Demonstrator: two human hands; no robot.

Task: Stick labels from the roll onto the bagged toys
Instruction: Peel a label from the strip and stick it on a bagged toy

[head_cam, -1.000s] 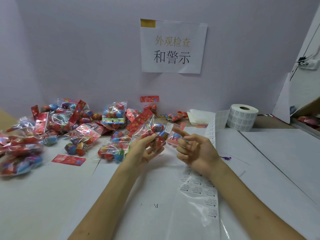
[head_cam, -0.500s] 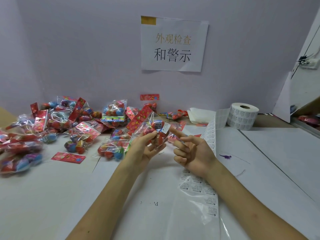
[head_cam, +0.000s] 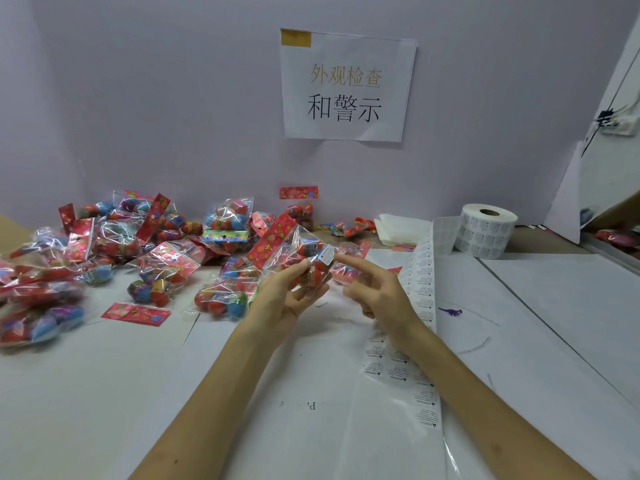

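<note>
My left hand [head_cam: 280, 299] grips a clear bag of red toy eggs with a red header card [head_cam: 294, 251], held up above the table. A white label [head_cam: 326, 255] sits on the bag's upper right face. My right hand [head_cam: 377, 292] is just right of the bag, index finger stretched out with its tip at the label, other fingers loosely bent. The label roll [head_cam: 485, 230] stands at the back right, and its strip of labels [head_cam: 420, 289] trails toward me under my right forearm.
A heap of bagged toys [head_cam: 114, 251] covers the left and back of the white table [head_cam: 104, 393]. A loose red header card [head_cam: 136, 313] lies near it. A stack of white paper [head_cam: 398, 228] sits beside the roll. A paper sign [head_cam: 348, 88] hangs on the wall.
My right index finger has stayed at the label on the bag while the bag shifted slightly up and left in my left hand. The right hand's other fingers have relaxed a little.
</note>
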